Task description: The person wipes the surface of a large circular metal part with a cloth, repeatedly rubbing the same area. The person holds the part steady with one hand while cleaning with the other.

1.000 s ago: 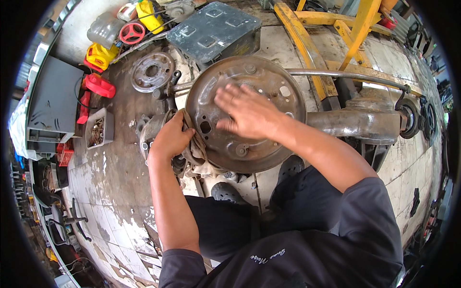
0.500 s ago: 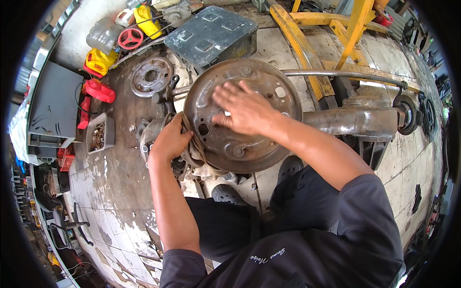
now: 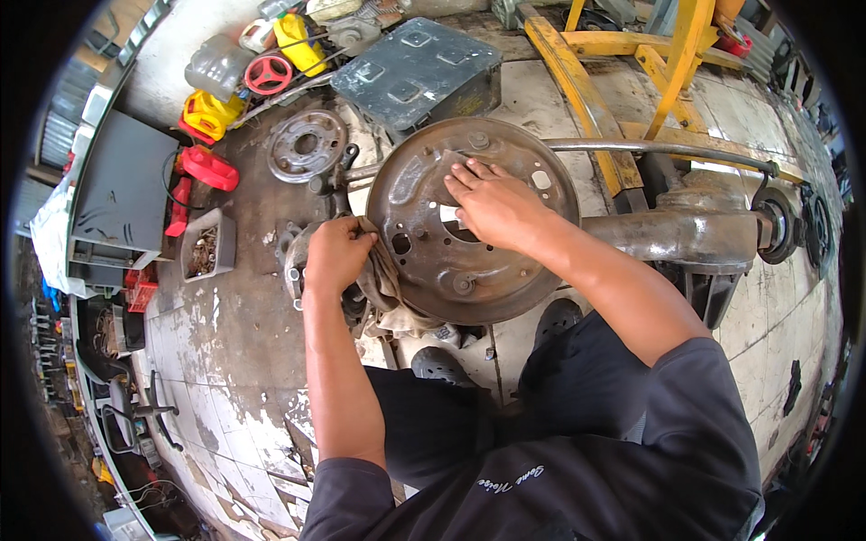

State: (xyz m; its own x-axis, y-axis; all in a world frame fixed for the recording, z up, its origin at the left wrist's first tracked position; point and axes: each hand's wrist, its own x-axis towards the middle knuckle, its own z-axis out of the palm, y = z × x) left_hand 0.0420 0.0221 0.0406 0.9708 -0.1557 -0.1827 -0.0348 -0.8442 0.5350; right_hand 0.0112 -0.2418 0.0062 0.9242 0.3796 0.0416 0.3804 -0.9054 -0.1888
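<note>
A round brown metal backing plate (image 3: pixel 424 279), with bolt heads and several holes, stands in front of me at the end of an axle housing (image 3: pixel 672 236). My right hand (image 3: pixel 501 206) lies flat on its upper middle, fingers stretched out. A small brown sheet (image 3: pixel 454 162), perhaps sandpaper, shows beyond the fingertips; the rest is hidden under them. At the plate's left rim, my left hand (image 3: pixel 338 255) is closed, its thumb and fingers pinching a greyish-brown rag (image 3: pixel 382 270). The rag hangs down beside the plate.
Behind the plate sits a dark lidded box (image 3: pixel 415 72); a yellow metal frame (image 3: pixel 586 99) stands at the back right. To the left are a round metal disc (image 3: pixel 307 144), a grey bin of small parts (image 3: pixel 209 245) and a red jug (image 3: pixel 210 169). A thin rod (image 3: pixel 658 146) crosses behind the axle.
My right hand has slid rightward across the plate, and the brown sheet now shows at its fingertips. My left hand stays by the rag. The whole view has shifted slightly.
</note>
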